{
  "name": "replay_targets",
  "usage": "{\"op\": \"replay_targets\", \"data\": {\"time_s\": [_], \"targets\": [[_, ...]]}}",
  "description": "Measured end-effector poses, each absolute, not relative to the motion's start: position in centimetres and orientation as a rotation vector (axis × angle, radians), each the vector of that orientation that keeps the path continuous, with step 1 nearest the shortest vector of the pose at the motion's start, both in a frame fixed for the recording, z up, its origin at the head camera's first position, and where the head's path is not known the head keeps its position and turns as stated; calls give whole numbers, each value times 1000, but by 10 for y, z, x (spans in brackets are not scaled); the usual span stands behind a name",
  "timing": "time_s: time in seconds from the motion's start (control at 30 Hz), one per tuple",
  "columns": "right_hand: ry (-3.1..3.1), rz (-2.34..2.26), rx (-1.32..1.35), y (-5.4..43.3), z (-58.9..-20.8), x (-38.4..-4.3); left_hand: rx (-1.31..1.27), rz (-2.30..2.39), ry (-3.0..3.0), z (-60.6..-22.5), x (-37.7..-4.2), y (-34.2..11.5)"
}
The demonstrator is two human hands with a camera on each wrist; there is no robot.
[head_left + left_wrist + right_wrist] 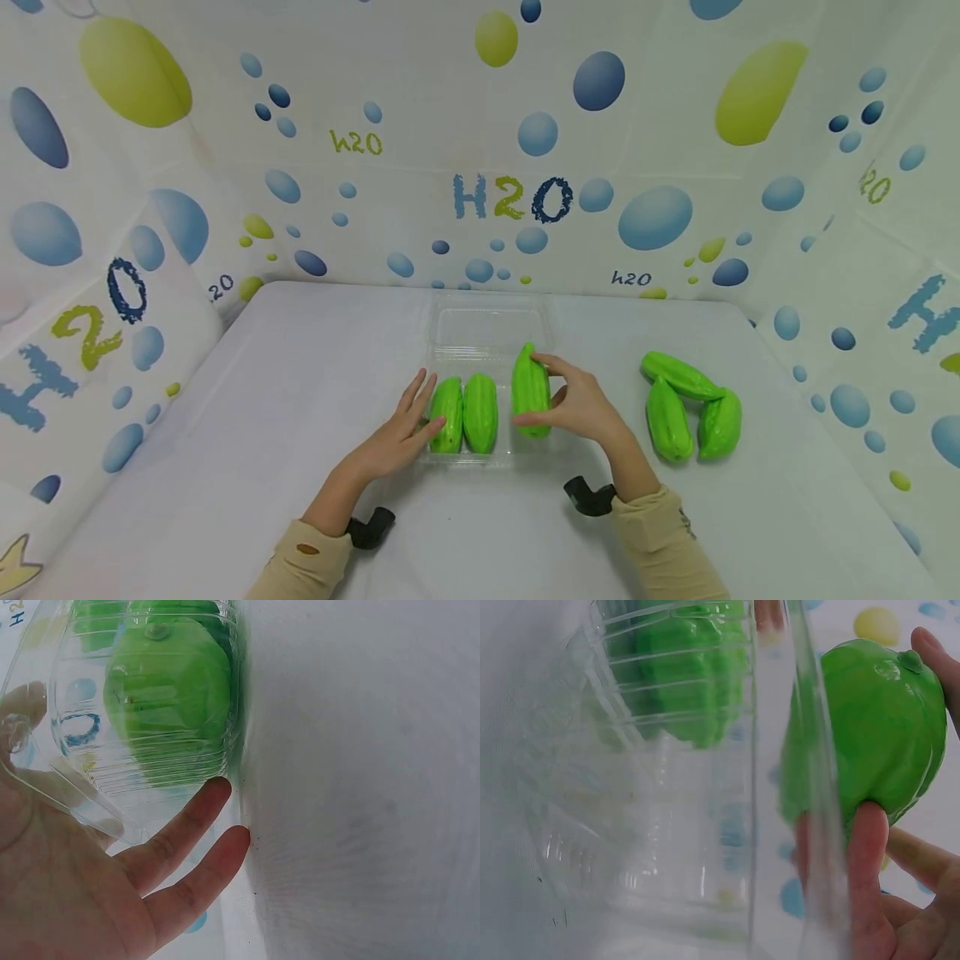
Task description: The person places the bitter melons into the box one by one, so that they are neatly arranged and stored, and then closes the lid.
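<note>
My right hand (pixel 585 404) grips a glossy bright-green ridged fruit (pixel 530 387), stem end pointing away. Its thumb lies across the near end, its fingers along the far right side. In the right wrist view, this fruit (pixel 889 727) shows beyond the rim of the clear plastic clamshell box (pixel 495 461), above the box's right part. Two more green fruits (pixel 480 412) lie side by side in the box's left and middle. At the left side of the box is my left hand (pixel 393 437), fingers extended and spread; in its wrist view, fingertips (pixel 217 787) meet the clear wall.
The box's clear lid (pixel 491 329) lies folded back on the far side. To the right, three more green fruits (pixel 670 421) lie grouped on the white table (pixel 300 350). A patterned cloth wall (pixel 420 225) rises behind the table and along both sides.
</note>
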State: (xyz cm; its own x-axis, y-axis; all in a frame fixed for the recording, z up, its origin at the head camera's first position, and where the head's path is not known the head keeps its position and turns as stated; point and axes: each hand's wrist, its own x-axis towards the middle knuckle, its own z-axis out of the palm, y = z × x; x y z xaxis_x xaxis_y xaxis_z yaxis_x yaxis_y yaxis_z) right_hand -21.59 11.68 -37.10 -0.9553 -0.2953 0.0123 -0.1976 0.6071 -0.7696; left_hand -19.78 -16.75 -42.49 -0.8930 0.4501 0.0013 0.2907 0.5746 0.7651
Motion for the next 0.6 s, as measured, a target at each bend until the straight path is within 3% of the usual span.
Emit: {"op": "replay_targets", "data": {"time_s": [0.6], "targets": [[2691, -1160, -412, 99, -377, -227, 607, 1221, 2584, -416, -202, -168]]}}
